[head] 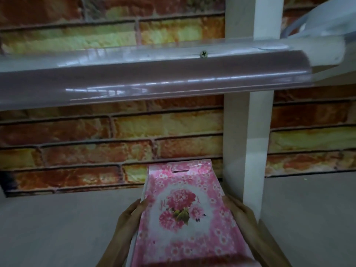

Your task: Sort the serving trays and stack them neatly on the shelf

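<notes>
A brick-patterned wall (96, 135) rises behind the glossy shelf (154, 79) and its white post (256, 132). Below, over the grey lower shelf (57, 228), I hold the pink floral tray (183, 214) by its long edges, my left hand (129, 218) and right hand (240, 212) each curling a grip round one side.

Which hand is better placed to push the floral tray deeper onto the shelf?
Probably neither alone. The left hand and right hand hold opposite long edges of the floral tray, about level; pushing with both should keep it straight.
</notes>
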Demonstrator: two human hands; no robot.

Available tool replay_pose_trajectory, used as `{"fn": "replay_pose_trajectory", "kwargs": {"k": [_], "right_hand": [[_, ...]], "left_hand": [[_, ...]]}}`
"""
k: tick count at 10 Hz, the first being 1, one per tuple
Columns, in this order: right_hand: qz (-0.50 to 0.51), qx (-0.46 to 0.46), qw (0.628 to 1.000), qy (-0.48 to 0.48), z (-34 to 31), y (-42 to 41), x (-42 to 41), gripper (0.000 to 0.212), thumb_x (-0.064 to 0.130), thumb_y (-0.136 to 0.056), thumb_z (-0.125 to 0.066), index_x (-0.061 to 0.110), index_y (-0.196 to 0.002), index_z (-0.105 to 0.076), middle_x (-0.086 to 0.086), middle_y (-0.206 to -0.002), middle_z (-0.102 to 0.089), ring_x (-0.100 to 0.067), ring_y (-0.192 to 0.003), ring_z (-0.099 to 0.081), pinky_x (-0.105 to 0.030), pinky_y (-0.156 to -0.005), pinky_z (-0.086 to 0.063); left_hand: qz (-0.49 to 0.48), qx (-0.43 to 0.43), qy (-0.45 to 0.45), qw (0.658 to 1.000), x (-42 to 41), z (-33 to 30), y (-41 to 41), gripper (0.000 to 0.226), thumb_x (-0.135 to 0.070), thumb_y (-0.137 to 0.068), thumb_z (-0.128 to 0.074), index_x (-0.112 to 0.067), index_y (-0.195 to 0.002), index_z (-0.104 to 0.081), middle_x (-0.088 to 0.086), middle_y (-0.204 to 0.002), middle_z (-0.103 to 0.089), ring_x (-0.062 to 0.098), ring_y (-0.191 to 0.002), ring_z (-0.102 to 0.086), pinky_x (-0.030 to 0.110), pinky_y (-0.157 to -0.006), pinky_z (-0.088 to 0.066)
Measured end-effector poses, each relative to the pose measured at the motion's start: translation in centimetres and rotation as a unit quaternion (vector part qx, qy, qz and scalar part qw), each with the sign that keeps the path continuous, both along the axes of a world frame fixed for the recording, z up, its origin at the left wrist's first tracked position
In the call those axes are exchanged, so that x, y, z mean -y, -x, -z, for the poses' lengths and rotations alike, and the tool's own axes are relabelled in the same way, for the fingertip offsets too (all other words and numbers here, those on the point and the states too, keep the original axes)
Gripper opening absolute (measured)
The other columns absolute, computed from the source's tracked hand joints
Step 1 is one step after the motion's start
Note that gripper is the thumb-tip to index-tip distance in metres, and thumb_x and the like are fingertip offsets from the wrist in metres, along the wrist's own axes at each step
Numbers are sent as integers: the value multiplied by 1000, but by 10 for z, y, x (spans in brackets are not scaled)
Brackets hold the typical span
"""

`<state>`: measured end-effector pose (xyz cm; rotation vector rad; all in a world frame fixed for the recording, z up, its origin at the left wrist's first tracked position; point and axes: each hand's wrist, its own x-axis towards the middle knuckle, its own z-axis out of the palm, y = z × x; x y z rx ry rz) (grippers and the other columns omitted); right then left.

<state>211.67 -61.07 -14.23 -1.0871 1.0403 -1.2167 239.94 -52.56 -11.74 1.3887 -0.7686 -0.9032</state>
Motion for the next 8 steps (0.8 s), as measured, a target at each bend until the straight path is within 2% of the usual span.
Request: {"fn": "replay_pose_trajectory", "kwargs": {"k": [1,2,3,4,5,6,7,8], "right_hand": [[4,-7,1000,5,1,0,1,27,35,-85,-69,22,-109,-71,1,-91,-78,-18,-83,-74,-28,-70,-54],[-1,-15,1000,10,-4,0,-1,13,31,-89,-65,26,-99,-71,4,-85,-77,-16,-80,-73,-24,-64,-52],[-6,-28,1000,12,-4,1,1,9,31,-92,-62,28,-92,-70,9,-79,-76,-11,-74,-72,-19,-58,-51],[-10,-43,999,19,-5,2,2,10,31,-93,-60,30,-90,-69,13,-73,-74,-4,-66,-71,-13,-54,-50],[-15,-81,996,30,-6,3,3,14,37,-92,-60,29,-98,-70,14,-75,-76,-6,-71,-72,-21,-65,-53],[-34,-115,992,34,-9,4,1,24,46,-91,-58,31,-107,-70,11,-87,-78,-11,-81,-74,-33,-83,-56],[-51,-120,991,28,-17,6,-9,28,45,-93,-56,29,-112,-67,8,-97,-77,-10,-86,-74,-24,-76,-55],[-60,-143,987,47,-25,6,-20,30,49,-93,-54,32,-116,-64,12,-104,-73,-4,-88,-71,-15,-70,-51]], "left_hand": [[11,-1,-1,1000,5,4,-3,26,-36,-81,-73,-18,-100,-77,5,-89,-79,22,-85,-75,33,-79,-57],[9,1,-4,1000,9,7,-6,27,-37,-80,-73,-18,-100,-77,6,-88,-79,23,-85,-75,37,-83,-57],[16,9,-16,1000,12,10,-9,26,-40,-80,-73,-21,-96,-78,5,-88,-79,24,-84,-75,41,-86,-58],[24,15,-21,999,13,12,-11,32,-41,-79,-74,-18,-102,-76,7,-91,-78,25,-87,-75,46,-91,-56],[64,-16,-30,997,13,9,-15,35,-36,-82,-73,-12,-108,-73,14,-99,-76,32,-93,-73,51,-94,-53],[100,-29,-23,994,9,6,-18,38,-35,-83,-72,-12,-114,-70,14,-107,-75,34,-98,-72,53,-97,-51],[114,-8,-23,993,3,6,-19,56,-49,-74,-77,-16,-119,-68,9,-111,-74,30,-101,-71,50,-100,-49],[91,37,-12,995,0,8,-25,90,-66,-59,-77,-21,-134,-56,1,-122,-69,22,-110,-67,46,-104,-46]]}}
